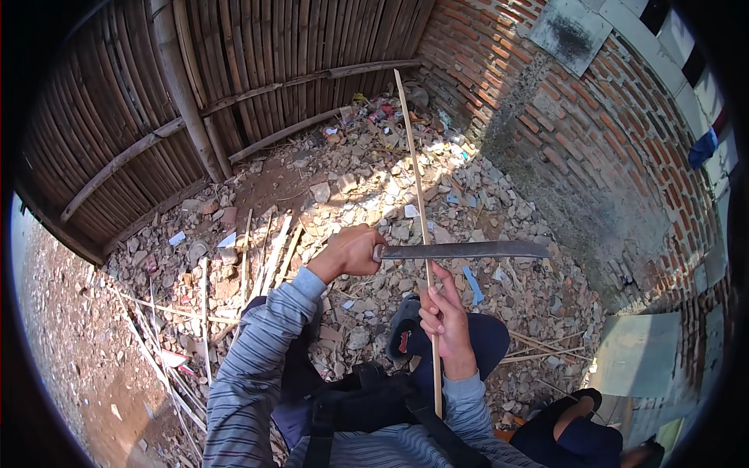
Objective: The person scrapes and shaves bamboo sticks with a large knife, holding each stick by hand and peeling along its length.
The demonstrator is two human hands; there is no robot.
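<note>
My left hand [353, 251] is closed in a fist around the handle of a machete [476, 250], most of the handle hidden by my fingers. The long dark blade points right, nearly level, and crosses a thin pale bamboo strip [417, 179] just above my right hand. My right hand [449, 320] grips this strip, its fingers curled around it below the blade. From near my lap the strip runs up and slightly left, its far end rising toward the wall corner. Whether the blade's edge bites into the strip, I cannot tell.
Rubble and broken stones [359, 335] cover the ground around my feet. More bamboo strips [273, 253] lie to the left, others [546, 351] at right. A bamboo fence [312, 39] and a brick wall [616, 148] meet ahead. Another person's leg [573, 421] shows at lower right.
</note>
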